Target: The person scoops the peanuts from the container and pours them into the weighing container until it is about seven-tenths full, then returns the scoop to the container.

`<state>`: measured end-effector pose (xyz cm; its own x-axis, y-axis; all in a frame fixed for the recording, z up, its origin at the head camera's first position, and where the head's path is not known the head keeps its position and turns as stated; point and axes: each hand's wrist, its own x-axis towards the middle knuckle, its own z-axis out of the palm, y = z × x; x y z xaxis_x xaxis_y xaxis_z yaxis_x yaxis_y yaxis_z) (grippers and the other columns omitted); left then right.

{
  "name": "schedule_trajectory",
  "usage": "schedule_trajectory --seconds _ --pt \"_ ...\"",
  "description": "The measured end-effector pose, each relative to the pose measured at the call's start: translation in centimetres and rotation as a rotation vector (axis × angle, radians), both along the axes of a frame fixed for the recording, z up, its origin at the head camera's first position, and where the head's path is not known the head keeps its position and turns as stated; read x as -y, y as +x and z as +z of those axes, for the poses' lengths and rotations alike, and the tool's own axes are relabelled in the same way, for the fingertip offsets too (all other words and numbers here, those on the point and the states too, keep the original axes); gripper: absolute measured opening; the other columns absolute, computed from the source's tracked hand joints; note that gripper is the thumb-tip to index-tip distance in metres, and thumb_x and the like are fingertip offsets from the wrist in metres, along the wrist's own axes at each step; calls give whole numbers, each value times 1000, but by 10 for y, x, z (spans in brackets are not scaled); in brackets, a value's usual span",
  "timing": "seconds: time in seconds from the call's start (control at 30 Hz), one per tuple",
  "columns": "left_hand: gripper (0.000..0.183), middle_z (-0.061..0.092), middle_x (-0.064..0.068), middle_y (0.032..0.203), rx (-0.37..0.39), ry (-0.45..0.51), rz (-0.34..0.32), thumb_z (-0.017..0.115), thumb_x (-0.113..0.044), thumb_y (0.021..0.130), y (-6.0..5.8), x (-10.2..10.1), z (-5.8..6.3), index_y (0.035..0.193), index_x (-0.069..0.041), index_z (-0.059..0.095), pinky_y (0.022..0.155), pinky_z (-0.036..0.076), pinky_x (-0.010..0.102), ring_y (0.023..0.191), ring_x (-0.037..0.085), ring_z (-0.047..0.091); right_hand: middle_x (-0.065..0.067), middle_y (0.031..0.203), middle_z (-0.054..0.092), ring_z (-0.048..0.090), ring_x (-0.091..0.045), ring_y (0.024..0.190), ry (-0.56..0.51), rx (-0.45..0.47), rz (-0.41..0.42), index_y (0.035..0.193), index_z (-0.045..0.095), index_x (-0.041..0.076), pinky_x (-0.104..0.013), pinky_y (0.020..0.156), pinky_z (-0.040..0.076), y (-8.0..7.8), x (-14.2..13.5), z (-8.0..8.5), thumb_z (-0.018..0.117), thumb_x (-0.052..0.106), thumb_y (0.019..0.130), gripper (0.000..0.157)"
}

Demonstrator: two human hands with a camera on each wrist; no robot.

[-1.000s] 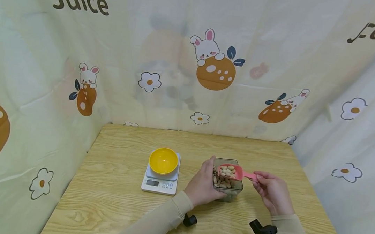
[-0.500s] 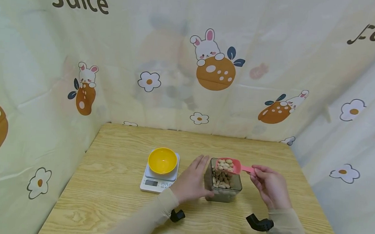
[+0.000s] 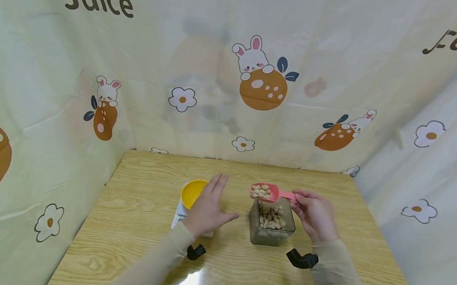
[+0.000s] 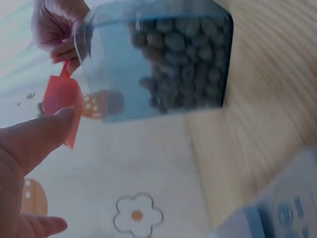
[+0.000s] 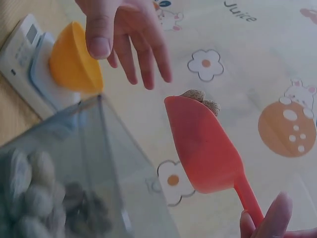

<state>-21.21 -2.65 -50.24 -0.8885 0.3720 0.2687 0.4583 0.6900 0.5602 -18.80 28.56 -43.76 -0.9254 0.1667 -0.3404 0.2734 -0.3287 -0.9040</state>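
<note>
My right hand [image 3: 317, 214] pinches the handle of a pink scoop [image 3: 275, 192], which carries several peanuts [image 3: 261, 191] above the back left edge of a clear grey container [image 3: 270, 238]. More peanuts lie inside that container. My left hand [image 3: 208, 209] is held with its fingers straight and thumb spread, empty, in front of the yellow bowl [image 3: 189, 193] in the head view. The bowl sits on a white kitchen scale [image 3: 179, 214], partly hidden by that hand. In the right wrist view the scoop [image 5: 205, 144] hangs clear of the container.
A wooden table [image 3: 150, 169] bears everything. A patterned curtain [image 3: 206, 128] stands behind it and on both sides. Black wrist mounts [image 3: 301, 259] hang under both wrists.
My left hand has let go of the container and moved left to the bowl. The loaded scoop has risen and moved left in my right hand.
</note>
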Motion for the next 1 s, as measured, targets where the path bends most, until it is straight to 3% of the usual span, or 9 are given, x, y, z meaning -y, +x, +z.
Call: schedule_trajectory --seconds 0.3,0.5,0.67,1.0 --pt "114 28 13 177 42 13 86 86 -56 87 -8 36 -2 173 -15 22 118 52 58 158 43 40 0 88 75 73 -6 75 33 -25 35 100 78 13 -20 77 65 -16 29 5 56 4 110 26" --pt "114 24 12 179 83 -13 129 83 -58 88 -12 61 -10 173 -14 20 128 36 65 161 45 34 -2 87 75 73 -7 73 30 -39 64 116 74 1 -20 74 65 -24 46 3 57 2 109 18" --pt "115 25 14 179 122 -11 137 83 -59 87 -12 78 -17 171 -10 22 132 26 65 165 39 28 -2 87 75 73 -8 73 69 -43 89 135 62 -13 -20 74 65 -29 61 0 56 1 108 30" --pt "121 28 15 178 200 -12 120 85 -63 83 -14 94 -31 171 -12 20 125 37 70 164 45 28 -6 88 76 74 -10 71 109 -40 130 138 61 -15 -20 73 65 -37 88 -4 56 1 108 34"
